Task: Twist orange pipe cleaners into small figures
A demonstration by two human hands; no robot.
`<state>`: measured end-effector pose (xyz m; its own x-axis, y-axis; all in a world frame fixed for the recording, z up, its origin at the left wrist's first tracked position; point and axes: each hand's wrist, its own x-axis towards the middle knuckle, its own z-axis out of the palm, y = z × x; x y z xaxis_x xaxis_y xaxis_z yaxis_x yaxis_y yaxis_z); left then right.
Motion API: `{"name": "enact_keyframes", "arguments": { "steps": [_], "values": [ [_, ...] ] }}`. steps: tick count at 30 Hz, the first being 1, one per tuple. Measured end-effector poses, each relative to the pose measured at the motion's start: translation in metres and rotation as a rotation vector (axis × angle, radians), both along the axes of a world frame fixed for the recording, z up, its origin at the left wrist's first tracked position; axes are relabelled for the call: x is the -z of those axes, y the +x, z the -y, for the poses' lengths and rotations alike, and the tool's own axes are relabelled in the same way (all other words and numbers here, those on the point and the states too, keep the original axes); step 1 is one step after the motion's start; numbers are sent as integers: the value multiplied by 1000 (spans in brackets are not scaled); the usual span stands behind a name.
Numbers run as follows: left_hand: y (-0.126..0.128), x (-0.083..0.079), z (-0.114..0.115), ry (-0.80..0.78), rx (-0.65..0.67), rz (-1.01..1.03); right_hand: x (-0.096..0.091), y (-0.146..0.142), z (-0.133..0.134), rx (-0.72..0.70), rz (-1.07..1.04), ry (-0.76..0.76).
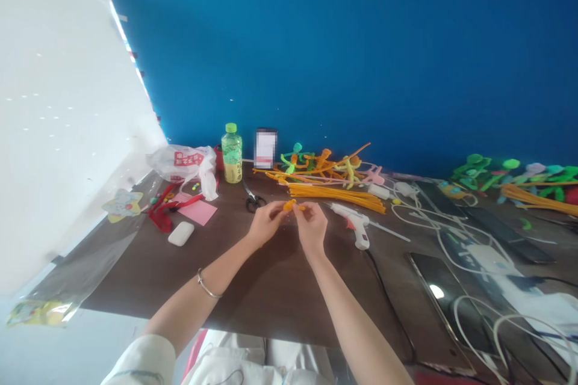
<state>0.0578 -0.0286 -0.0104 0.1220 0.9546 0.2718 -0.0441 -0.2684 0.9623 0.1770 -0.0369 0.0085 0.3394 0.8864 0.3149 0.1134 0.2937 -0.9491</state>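
My left hand (266, 222) and my right hand (312, 228) meet above the brown table (271, 289), fingertips pinching a small twisted piece of orange pipe cleaner (290, 206) between them. Part of that piece is hidden by my fingers. A bundle of straight orange pipe cleaners (336, 198) lies just beyond my right hand. A white hot glue gun (354, 224) rests on its side to the right of that hand. Black-handled scissors (250, 198) lie beyond my left hand. A metal bangle (206, 284) circles my left wrist.
Pipe cleaner figures (316, 165) lie heaped by the blue wall, near a green-capped bottle (232, 153) and an upright phone (265, 148). A plastic bag (185, 162), pink paper (196, 212) and a white case (181, 233) are left; dark devices and white cables (474, 258) are right.
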Motion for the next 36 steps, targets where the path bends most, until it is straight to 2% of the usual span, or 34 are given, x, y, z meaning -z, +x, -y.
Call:
{"name": "enact_keyframes", "arguments": {
  "steps": [3,7,9,16,20,23,27,31,36],
  "values": [
    [-1,-2,0,36,-3,-74,-1,-1,1,15,19,0],
    [-4,-6,-2,188,-134,-181,-1,-1,2,30,45,25],
    [-4,-7,-2,198,-164,-180,0,-1,3,23,51,36],
    [0,-12,0,-172,19,130,-1,-3,2,-64,-105,-14],
    [0,-17,1,-262,42,290,0,-1,1,-144,-178,-11],
    [0,-19,2,-275,58,326,0,0,1,-152,-132,6],
    [-1,-16,1,-226,15,232,0,3,1,-131,38,46],
    [-3,-11,-1,-85,7,137,0,8,1,-137,204,128],
    [-6,-9,-1,-5,36,38,-1,10,1,-174,264,171]
  ]
}}
